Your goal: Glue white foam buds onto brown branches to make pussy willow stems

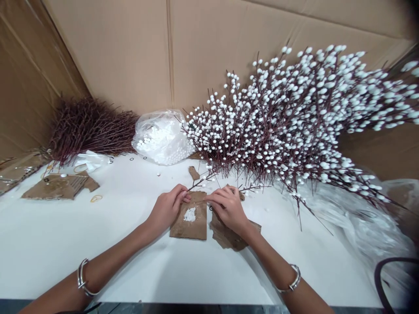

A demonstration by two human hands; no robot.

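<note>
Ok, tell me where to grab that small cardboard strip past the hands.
Pinch its long edges near the middle, coming from above on the left: the cardboard strip is narrow and lies flat on the white table, and that side keeps you off the beaded twig right of it.

Bright, even light from above; source out of frame. Soft, pale shadows fall on the white table top just below the left hand and the right hand. Both hands are fairly sharp. Highlights glint on the plastic sheeting right of the right hand. Wide-angle distortion bends the cardboard wall far beyond the hands. Frame corner up and right of the right hand falls dark. Fine white berry sprays beyond the right hand look slightly soft.
</note>
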